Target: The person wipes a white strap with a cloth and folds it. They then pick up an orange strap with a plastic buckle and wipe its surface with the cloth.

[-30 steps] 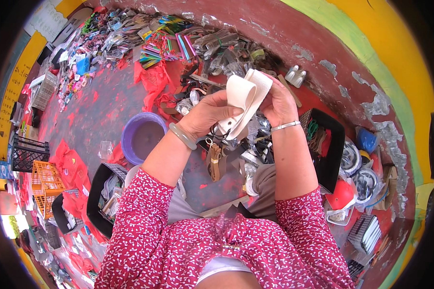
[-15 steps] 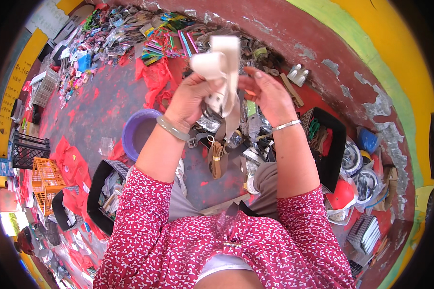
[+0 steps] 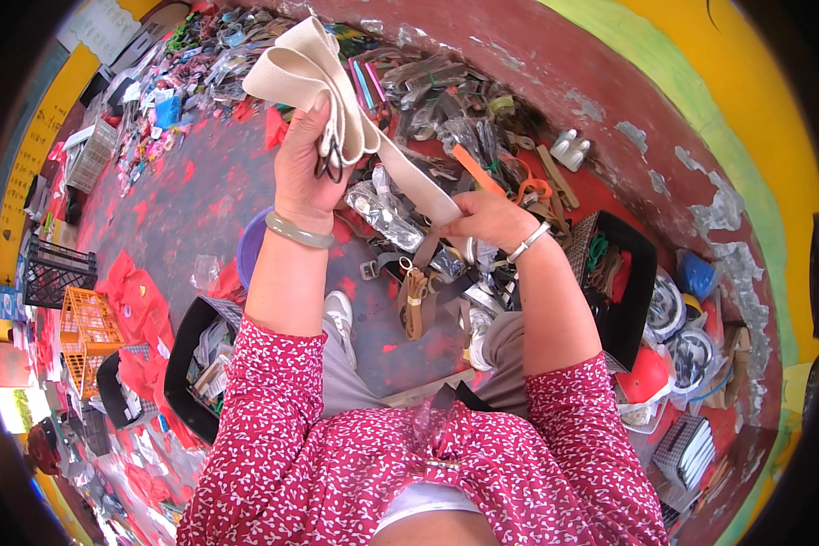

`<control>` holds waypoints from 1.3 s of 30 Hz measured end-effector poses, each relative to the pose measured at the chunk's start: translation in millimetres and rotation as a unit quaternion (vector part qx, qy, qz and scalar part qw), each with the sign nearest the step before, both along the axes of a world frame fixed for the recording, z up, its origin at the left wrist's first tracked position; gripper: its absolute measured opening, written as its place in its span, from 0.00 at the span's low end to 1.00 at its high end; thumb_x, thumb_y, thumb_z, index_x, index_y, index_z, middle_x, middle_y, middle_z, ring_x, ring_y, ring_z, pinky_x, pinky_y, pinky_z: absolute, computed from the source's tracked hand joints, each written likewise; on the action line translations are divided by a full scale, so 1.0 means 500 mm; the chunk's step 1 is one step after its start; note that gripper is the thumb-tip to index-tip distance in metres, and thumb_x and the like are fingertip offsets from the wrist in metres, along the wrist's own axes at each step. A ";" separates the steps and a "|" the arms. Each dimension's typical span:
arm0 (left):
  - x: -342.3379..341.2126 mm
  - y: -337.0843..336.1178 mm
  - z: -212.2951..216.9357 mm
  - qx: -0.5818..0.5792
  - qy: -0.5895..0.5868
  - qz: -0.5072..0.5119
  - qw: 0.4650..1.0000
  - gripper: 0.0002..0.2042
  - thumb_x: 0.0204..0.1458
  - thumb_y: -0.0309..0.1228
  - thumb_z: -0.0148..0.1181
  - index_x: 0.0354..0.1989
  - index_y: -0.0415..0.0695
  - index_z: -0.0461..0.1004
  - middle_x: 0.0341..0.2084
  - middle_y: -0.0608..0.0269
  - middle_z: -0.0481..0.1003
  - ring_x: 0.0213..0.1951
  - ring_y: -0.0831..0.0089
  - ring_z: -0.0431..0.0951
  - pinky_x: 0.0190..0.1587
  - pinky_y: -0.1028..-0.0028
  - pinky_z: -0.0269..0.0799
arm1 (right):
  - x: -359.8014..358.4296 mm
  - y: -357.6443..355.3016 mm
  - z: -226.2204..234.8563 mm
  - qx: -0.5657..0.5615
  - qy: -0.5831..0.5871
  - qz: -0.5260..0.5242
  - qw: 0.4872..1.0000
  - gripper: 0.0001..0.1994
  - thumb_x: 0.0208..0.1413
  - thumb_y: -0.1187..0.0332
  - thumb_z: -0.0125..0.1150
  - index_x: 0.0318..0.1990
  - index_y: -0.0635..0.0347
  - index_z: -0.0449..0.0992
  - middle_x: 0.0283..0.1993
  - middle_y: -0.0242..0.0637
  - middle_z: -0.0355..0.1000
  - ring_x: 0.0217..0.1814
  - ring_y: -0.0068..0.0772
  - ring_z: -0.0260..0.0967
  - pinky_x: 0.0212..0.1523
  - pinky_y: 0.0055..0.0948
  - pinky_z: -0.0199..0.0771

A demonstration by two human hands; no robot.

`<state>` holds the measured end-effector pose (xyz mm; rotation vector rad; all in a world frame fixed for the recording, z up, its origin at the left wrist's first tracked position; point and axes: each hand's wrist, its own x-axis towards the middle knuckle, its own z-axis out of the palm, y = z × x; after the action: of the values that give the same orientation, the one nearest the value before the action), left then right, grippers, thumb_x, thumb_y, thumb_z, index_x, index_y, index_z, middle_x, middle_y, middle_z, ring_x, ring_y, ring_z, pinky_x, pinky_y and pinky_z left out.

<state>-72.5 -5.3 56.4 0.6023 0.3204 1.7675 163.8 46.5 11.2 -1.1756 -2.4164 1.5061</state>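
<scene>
Far left, a black plastic lattice crate [image 3: 61,275], next to an orange plastic lattice basket [image 3: 89,338]; beside these, a crumpled bright red sheet [image 3: 136,302] lying on the grey, red-flecked floor [image 3: 191,191]. Next, a black-walled open basket [image 3: 182,369] containing assorted small packets, details too small to tell. Then a round purple plastic tub [image 3: 249,246], partly hidden behind the left forearm. Left hand [image 3: 302,177], a pale smooth bangle [image 3: 298,230] at its wrist: fingers closed around a cream woven fabric strap [image 3: 291,65], folded in several loops that stand up above the hand; thin dark cord loops [image 3: 330,164] hang at its lower edge. From the folds, a single flat length of the strap slants down across the middle, over a heap of bagged goods, to the right hand. Below this span, a banded bundle of brown straps [image 3: 415,308] on the floor. Right hand [image 3: 489,220], silver-coloured bracelet [image 3: 528,242] at its wrist: fingers narrowed, pinching that length. Just above it, a flat orange strip [image 3: 477,171]. Farther right, a black open bin [image 3: 635,300], then a glossy red rounded object [image 3: 641,373].
</scene>
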 end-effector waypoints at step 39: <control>0.168 0.001 -0.085 -0.130 0.095 -0.261 0.952 0.22 0.49 0.26 0.57 0.53 0.43 0.60 0.41 0.61 0.72 0.41 0.70 0.75 0.44 0.72 0.73 | 0.014 -0.012 0.036 -0.233 0.441 -0.421 0.758 0.12 0.55 0.68 0.51 0.45 0.63 0.71 0.37 0.33 0.72 0.35 0.23 0.69 0.36 0.25 0.70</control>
<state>11.4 -5.1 13.8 0.6010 0.4698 1.1403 170.6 40.7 29.3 -0.9992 -0.7455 1.7242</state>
